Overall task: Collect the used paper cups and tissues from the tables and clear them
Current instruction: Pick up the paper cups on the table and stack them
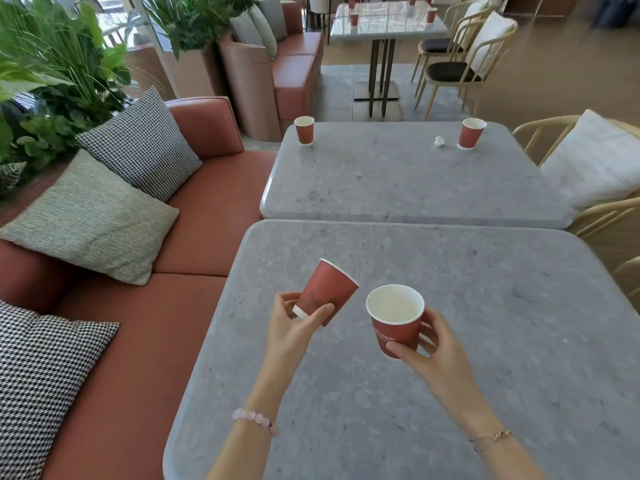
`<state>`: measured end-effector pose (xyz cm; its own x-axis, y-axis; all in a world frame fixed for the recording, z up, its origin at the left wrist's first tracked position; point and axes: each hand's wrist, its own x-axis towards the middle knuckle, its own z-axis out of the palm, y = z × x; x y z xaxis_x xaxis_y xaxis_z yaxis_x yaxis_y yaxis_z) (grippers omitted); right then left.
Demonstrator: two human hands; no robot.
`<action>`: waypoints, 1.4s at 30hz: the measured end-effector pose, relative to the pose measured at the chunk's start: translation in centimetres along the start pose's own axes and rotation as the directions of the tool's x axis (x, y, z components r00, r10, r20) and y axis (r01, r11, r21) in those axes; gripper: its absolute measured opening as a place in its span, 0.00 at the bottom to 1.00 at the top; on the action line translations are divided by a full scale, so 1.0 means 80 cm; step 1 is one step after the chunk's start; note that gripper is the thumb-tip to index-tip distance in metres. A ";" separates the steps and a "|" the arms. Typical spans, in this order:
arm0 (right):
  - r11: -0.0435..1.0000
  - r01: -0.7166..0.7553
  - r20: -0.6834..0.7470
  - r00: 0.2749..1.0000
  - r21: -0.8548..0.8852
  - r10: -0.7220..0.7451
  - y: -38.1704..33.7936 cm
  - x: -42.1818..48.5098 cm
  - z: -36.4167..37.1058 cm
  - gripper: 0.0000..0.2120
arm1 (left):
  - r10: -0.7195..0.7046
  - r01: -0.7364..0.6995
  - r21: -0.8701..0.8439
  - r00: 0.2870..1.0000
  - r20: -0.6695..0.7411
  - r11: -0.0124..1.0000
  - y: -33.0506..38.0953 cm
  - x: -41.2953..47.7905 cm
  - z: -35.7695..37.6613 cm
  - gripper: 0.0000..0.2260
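Note:
My left hand (294, 327) grips a red paper cup (329, 289) near its base, tilted with the rim pointing up and right, above the near grey table (485, 306). An upright red paper cup (396, 323), empty and white inside, is held in my right hand (433, 348) just to the right of the tilted one. On the farther grey table (381, 181) two more red cups stand upright, one at the far left corner (304, 130) and one at the far right (471, 133). A crumpled white tissue (440, 141) lies just left of the far right cup.
A rust-red sofa (194, 244) with houndstooth and grey cushions runs along the left, plants behind it. Wooden chairs with white cushions (595, 161) stand at the right. A distant table (384, 22) carries several red cups.

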<state>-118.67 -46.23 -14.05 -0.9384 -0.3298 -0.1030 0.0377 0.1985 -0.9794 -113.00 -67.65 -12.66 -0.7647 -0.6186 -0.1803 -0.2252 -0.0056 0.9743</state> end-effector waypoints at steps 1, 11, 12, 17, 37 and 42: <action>1.000 0.000 0.000 1.000 -0.002 0.000 0.001 -0.002 -0.002 0.29 | 0.004 -0.004 0.000 1.000 0.005 1.000 0.001 -0.003 0.002 0.18; 1.000 0.010 -0.007 1.000 -0.016 -0.010 0.011 -0.022 -0.035 0.28 | 0.023 -0.021 -0.033 0.998 0.060 0.999 -0.002 -0.042 0.026 0.24; 1.000 0.009 -0.008 1.000 -0.016 -0.010 0.012 -0.024 -0.040 0.28 | 0.025 -0.023 -0.041 0.998 0.062 0.999 -0.003 -0.046 0.030 0.24; 1.000 -0.010 -0.012 1.000 -0.023 0.009 0.022 -0.031 -0.061 0.29 | 0.029 -0.026 -0.048 0.997 0.077 0.999 0.002 -0.060 0.047 0.25; 0.999 -0.031 -0.044 0.999 -0.017 0.030 0.016 -0.058 -0.063 0.27 | 0.197 -0.151 -0.181 0.943 0.270 0.972 0.081 -0.081 0.121 0.29; 1.000 -0.001 -0.160 0.987 0.012 0.003 -0.001 -0.074 -0.045 0.28 | 0.186 -0.146 -0.126 0.890 0.417 0.981 0.075 -0.090 0.116 0.29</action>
<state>-114.36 -41.00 -12.76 -0.9812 -0.1771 -0.0768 0.0429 0.1879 -0.9812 -114.45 -55.91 -6.79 -0.9740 -0.2238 -0.0354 -0.0331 -0.0144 0.9994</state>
